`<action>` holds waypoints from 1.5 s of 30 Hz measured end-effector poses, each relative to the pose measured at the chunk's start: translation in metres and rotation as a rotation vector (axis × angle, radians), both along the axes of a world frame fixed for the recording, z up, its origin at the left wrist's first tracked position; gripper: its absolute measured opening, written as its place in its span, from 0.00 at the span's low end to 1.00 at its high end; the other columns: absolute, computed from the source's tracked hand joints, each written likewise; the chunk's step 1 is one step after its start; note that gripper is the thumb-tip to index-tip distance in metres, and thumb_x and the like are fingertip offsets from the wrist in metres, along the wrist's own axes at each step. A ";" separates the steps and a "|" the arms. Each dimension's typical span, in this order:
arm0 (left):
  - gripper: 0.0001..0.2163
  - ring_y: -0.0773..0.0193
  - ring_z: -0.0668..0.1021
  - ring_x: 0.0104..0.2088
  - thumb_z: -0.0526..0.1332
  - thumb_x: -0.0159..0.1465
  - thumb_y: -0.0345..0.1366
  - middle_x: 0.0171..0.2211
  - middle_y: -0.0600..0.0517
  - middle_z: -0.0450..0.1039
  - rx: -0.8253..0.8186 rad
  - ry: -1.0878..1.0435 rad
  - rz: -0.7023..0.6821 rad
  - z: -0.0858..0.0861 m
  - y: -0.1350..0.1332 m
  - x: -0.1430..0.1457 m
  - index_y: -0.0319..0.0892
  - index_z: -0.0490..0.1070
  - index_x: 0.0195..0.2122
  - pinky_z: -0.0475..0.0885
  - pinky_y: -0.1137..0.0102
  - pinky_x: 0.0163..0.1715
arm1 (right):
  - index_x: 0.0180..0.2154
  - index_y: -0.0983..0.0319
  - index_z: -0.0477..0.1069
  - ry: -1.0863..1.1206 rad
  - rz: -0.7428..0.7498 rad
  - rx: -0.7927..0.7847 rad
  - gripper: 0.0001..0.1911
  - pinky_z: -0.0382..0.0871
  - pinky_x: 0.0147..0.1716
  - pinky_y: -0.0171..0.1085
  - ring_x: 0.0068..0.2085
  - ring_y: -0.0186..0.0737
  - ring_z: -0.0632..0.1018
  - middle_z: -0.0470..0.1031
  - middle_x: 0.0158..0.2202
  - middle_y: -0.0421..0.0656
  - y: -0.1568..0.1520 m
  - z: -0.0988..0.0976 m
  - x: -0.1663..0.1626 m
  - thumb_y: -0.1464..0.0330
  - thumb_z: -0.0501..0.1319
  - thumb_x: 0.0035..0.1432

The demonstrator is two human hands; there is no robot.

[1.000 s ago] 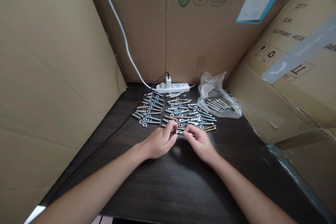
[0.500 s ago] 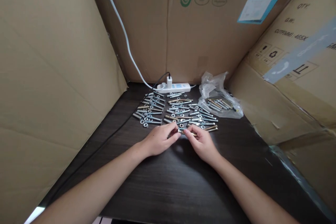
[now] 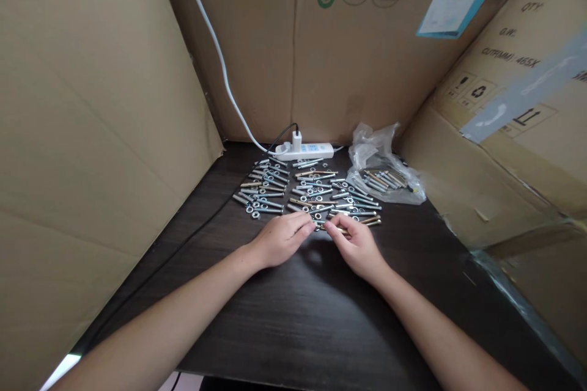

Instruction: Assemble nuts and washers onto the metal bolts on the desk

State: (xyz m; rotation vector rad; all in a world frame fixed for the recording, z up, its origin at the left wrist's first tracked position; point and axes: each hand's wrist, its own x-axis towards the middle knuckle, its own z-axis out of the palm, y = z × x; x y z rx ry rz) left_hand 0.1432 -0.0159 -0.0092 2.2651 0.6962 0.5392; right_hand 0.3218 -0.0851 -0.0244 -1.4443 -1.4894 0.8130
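Folds the left hand [image 3: 285,238] flatter over one end of a bolt [image 3: 320,227] than a second ago, closing the loop visible then between thumb and forefinger. Brings those fingertips together at that end with almost no gap, apparently pinching it; cannot tell how firmly, with the metal partly hidden. Keeps the right hand [image 3: 355,247] much as before, thumb and forefinger closed on the gold-toned shank. Holds the bolt roughly level between both hands, low over the table [image 3: 275,317], just at the near side of the spread. Suggests a small fingertip turn at the end, with the piece still in work, not set down. Leaves the loose bolts [image 3: 270,195], nuts [image 3: 255,215] and bag [image 3: 367,149] unchanged beyond.
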 end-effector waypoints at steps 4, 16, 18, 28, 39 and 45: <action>0.14 0.65 0.68 0.32 0.45 0.69 0.40 0.30 0.53 0.64 0.015 -0.003 -0.012 -0.002 0.000 0.001 0.41 0.62 0.29 0.63 0.72 0.34 | 0.26 0.61 0.62 -0.022 0.024 0.004 0.15 0.56 0.22 0.31 0.24 0.32 0.61 0.58 0.21 0.37 0.000 0.000 0.001 0.58 0.54 0.60; 0.08 0.65 0.70 0.35 0.52 0.65 0.35 0.36 0.53 0.67 0.005 -0.017 0.048 -0.002 -0.001 -0.002 0.43 0.63 0.44 0.65 0.70 0.37 | 0.26 0.62 0.61 -0.111 0.052 0.032 0.16 0.56 0.27 0.32 0.26 0.33 0.63 0.60 0.23 0.37 0.002 -0.003 0.004 0.60 0.49 0.64; 0.09 0.65 0.70 0.35 0.47 0.67 0.37 0.34 0.53 0.67 0.026 -0.021 0.044 -0.003 0.000 -0.001 0.42 0.65 0.37 0.65 0.70 0.37 | 0.26 0.62 0.61 -0.112 0.058 0.033 0.16 0.56 0.28 0.32 0.26 0.33 0.63 0.60 0.23 0.37 0.001 -0.004 0.003 0.61 0.49 0.64; 0.06 0.66 0.69 0.33 0.50 0.66 0.36 0.34 0.54 0.67 0.021 -0.038 0.003 -0.003 -0.002 0.000 0.42 0.63 0.37 0.64 0.72 0.34 | 0.25 0.61 0.58 -0.089 0.024 0.036 0.17 0.54 0.26 0.32 0.25 0.32 0.61 0.57 0.22 0.36 0.004 -0.009 0.005 0.60 0.50 0.63; 0.06 0.65 0.69 0.35 0.50 0.66 0.35 0.33 0.53 0.65 0.053 -0.033 0.022 -0.004 0.001 -0.002 0.42 0.63 0.36 0.65 0.71 0.37 | 0.24 0.61 0.59 -0.072 0.027 0.055 0.17 0.54 0.26 0.32 0.25 0.32 0.61 0.57 0.21 0.36 0.003 -0.009 0.003 0.61 0.50 0.63; 0.11 0.66 0.69 0.33 0.47 0.68 0.38 0.31 0.54 0.65 0.054 -0.001 -0.016 -0.002 0.000 0.001 0.41 0.63 0.31 0.65 0.72 0.36 | 0.24 0.61 0.58 -0.071 0.031 0.048 0.17 0.54 0.26 0.33 0.25 0.32 0.60 0.56 0.21 0.36 0.003 -0.010 0.004 0.60 0.51 0.63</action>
